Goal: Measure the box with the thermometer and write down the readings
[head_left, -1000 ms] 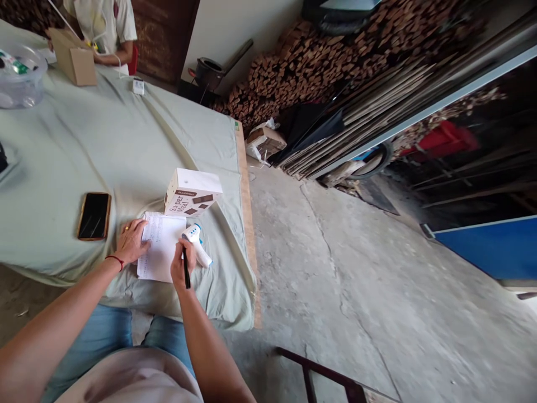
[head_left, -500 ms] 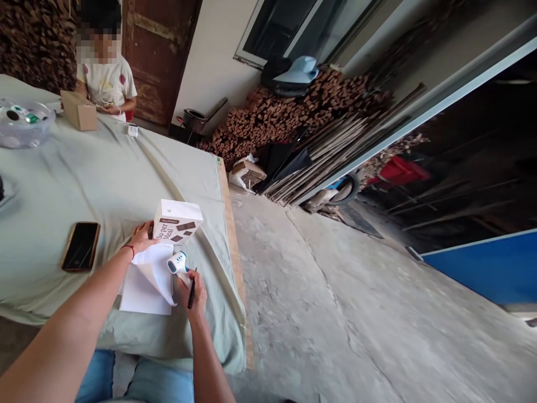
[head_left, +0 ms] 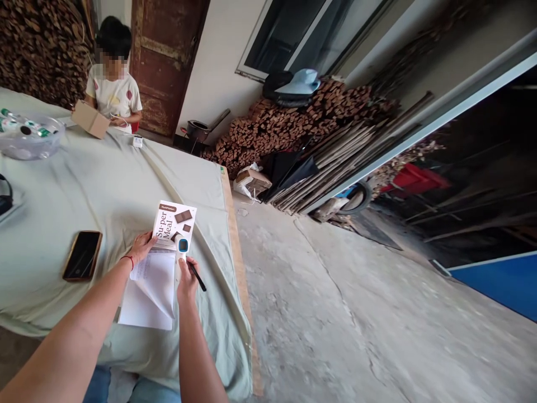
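Both hands are engaged on my remote feed: the left hand (head_left: 141,248) grasps the box (head_left: 173,219) at twelve o'clock from the notebook (head_left: 146,308), presumably steadying it; the right hand (head_left: 188,278) grips the thermometer gun (head_left: 183,246), a pen (head_left: 198,279) tucked alongside, likely sparing setting it down.

On the head camera I see my left hand (head_left: 143,246) gripping a white box (head_left: 171,219) by its lower left edge, my right hand (head_left: 188,277) holding a blue-rimmed device (head_left: 182,247) and a black pen (head_left: 198,277). Below lies a notebook (head_left: 145,308), a phone (head_left: 83,256) to its left; across the green cloth (head_left: 100,179), a person (head_left: 116,98) sits behind a cardboard box (head_left: 89,119).
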`<state>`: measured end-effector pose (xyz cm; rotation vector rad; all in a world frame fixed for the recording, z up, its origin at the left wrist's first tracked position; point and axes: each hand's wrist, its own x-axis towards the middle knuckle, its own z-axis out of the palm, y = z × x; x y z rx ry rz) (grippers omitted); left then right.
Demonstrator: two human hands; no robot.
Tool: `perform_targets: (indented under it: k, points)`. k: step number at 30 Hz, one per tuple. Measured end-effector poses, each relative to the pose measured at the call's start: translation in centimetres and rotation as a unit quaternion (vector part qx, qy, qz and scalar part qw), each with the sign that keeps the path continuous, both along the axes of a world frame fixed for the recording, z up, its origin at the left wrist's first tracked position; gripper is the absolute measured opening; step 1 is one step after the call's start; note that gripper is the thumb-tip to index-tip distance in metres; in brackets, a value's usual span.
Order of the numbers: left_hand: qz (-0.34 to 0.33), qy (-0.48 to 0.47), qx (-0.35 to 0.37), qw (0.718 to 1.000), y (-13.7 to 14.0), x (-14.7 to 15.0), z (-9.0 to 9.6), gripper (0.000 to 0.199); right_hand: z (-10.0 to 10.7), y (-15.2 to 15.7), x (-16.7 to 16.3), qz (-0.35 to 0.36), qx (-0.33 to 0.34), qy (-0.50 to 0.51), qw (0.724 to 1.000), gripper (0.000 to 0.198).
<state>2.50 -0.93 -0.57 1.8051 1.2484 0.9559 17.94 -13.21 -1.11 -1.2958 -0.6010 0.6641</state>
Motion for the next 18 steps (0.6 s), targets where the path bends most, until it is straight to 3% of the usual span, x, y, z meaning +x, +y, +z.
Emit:
perform_targets:
  k: [4, 11, 18]
  points:
    - [-0.032, 0.0, 0.002, 0.999, 0.1, -0.1, 0.3, 0.053, -0.1, 0.7, -0.6, -0.033, 0.001, 0.036, 0.999, 0.05]
    - [-0.058, 0.029, -0.003, 0.998, 0.8, -0.5, 1.0, 0.06, 0.7, 1.1, -1.1, -0.013, 0.024, 0.045, 0.999, 0.053]
    - [-0.065, 0.039, 0.002, 0.997, 1.3, -0.5, 1.3, 0.065, 1.5, 2.2, -1.7, -0.038, 0.029, 0.075, 0.996, 0.055]
